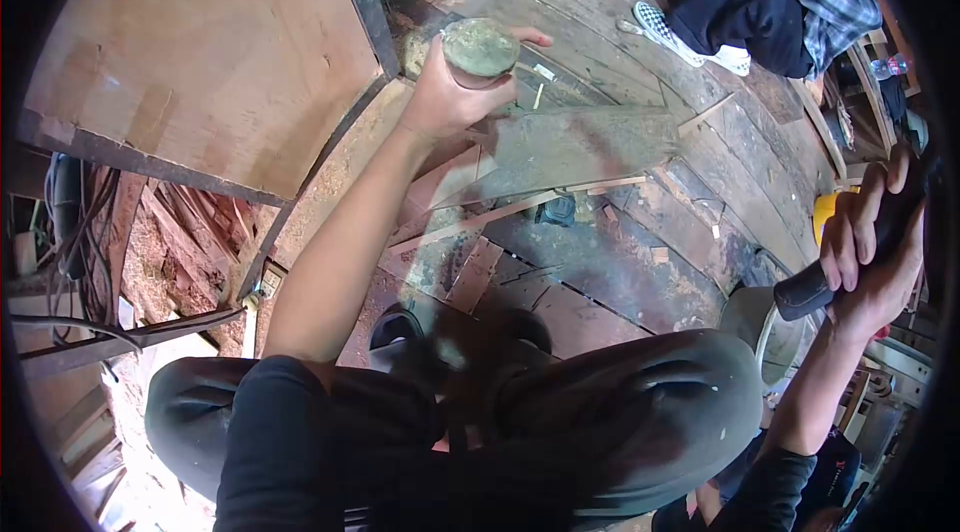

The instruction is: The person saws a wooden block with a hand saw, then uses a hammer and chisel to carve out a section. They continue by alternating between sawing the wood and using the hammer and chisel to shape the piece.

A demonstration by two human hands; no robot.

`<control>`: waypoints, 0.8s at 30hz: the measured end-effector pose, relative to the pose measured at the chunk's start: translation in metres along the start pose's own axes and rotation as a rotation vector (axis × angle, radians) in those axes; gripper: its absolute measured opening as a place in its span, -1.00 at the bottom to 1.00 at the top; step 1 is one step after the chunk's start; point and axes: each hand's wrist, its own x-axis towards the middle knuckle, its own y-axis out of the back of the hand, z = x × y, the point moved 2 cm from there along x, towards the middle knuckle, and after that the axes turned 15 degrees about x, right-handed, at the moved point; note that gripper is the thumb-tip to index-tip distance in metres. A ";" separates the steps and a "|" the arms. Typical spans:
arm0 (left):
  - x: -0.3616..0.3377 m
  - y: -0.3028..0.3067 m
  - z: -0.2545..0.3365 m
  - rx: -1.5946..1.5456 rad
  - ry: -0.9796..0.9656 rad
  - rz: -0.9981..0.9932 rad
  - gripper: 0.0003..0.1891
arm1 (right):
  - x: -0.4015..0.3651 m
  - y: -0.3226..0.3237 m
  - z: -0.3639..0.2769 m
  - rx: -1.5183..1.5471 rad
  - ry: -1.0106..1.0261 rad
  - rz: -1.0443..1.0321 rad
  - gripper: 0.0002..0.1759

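My left hand (455, 97) is raised at the upper middle, its fingers wrapped round a roundish greenish object (481, 47) with a flat, mottled top face. The thumb or a finger sticks out to the right of it. At the right edge, my right hand (868, 242) is closed round a thick black handle or tool (806, 294), whose blunt end points down and left. The tool's far end runs into the dark rim of the picture and cannot be made out. The two hands are far apart.
A plywood panel (220, 52) with a dark frame stands at upper left, above wood scraps and cables (85, 222). A board (580, 147) lies on the plank floor. A seated person (740, 2) is at upper right. A bucket (775, 337) stands beside my right knee.
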 end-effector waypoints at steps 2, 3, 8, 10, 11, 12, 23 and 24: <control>-0.004 0.001 0.000 0.055 -0.119 -0.008 -0.96 | -0.002 0.010 0.012 -0.041 0.034 -0.016 -0.65; -0.007 0.001 -0.001 0.055 -0.114 -0.008 -0.96 | -0.004 0.012 0.017 -0.085 0.070 -0.035 -0.65; -0.015 -0.005 -0.013 0.027 0.006 -0.027 -0.88 | -0.012 0.012 0.034 -0.083 0.060 0.131 -0.56; -0.013 -0.007 -0.013 0.043 -0.006 -0.040 -0.76 | -0.013 0.013 0.038 -0.071 0.051 0.151 -0.56; -0.011 -0.008 -0.011 0.066 0.026 -0.063 -0.76 | -0.014 0.013 0.040 -0.058 0.047 0.166 -0.56; -0.010 -0.010 -0.011 0.090 0.058 -0.087 -0.75 | -0.014 0.013 0.043 -0.038 0.039 0.159 -0.57; -0.003 -0.016 -0.018 0.024 0.046 -0.149 -0.82 | -0.014 0.018 0.050 0.065 0.002 0.141 -0.58; -0.002 -0.016 -0.017 -0.013 0.075 -0.186 -0.78 | -0.014 0.018 0.051 0.072 0.002 0.155 -0.58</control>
